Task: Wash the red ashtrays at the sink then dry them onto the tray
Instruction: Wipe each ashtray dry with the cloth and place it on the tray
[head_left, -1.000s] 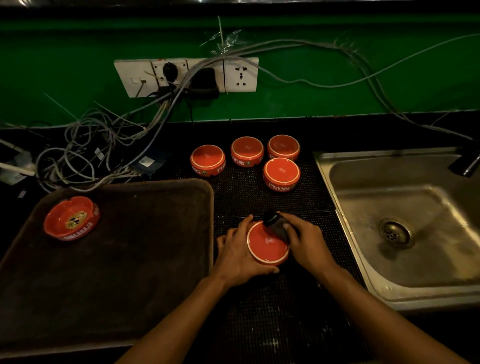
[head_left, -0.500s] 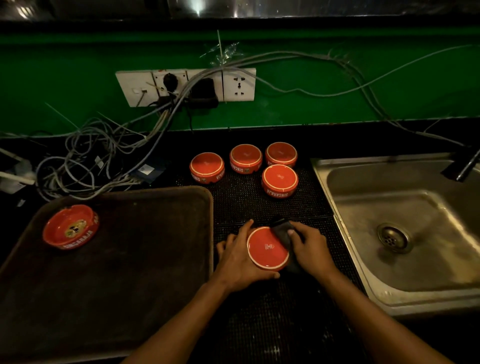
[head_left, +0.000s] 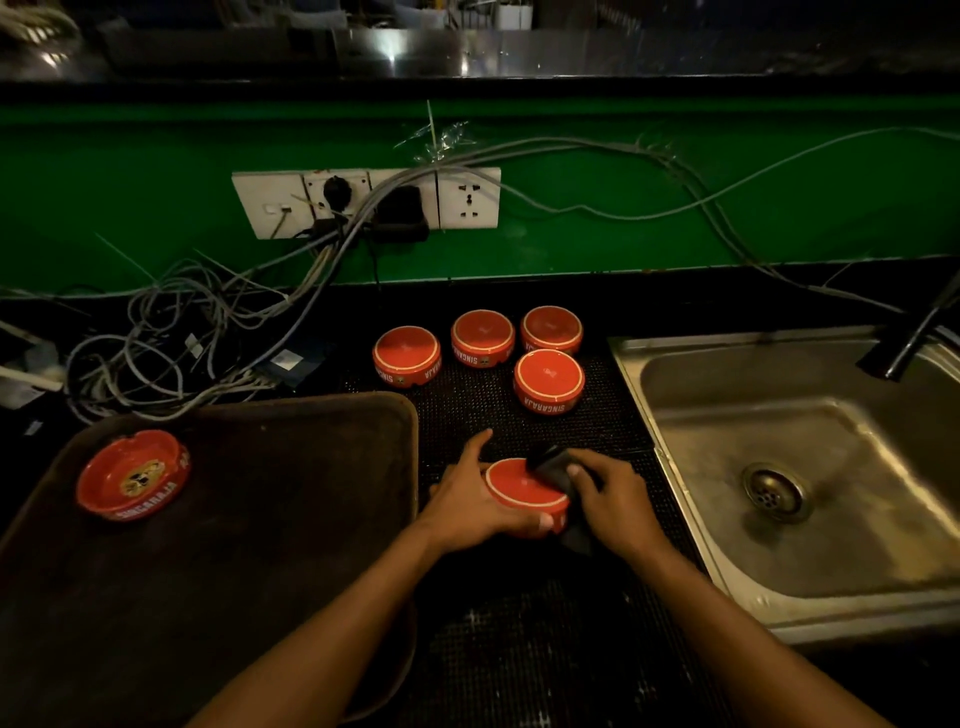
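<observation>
Upturned red ashtray (head_left: 524, 488) wiped on the black mat (head_left: 519, 649) between tray (head_left: 291, 519) and sink (head_left: 810, 467).
The left hand (head_left: 467, 504) curls round its near side; the right hand (head_left: 613, 499) pinches a dark cloth (head_left: 550, 462) against its base. Four more upturned ashtrays (head_left: 549, 379) sit behind on the mat; one upright ashtray (head_left: 132, 480) rests in the tray's far left corner.

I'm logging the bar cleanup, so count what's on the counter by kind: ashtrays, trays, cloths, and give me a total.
Red ashtrays upside down on the mat: 5 (, and one between the hands)
Red ashtrays right way up on the tray: 1
Brown trays: 1
Dark cloths: 1
Total: 8
</observation>
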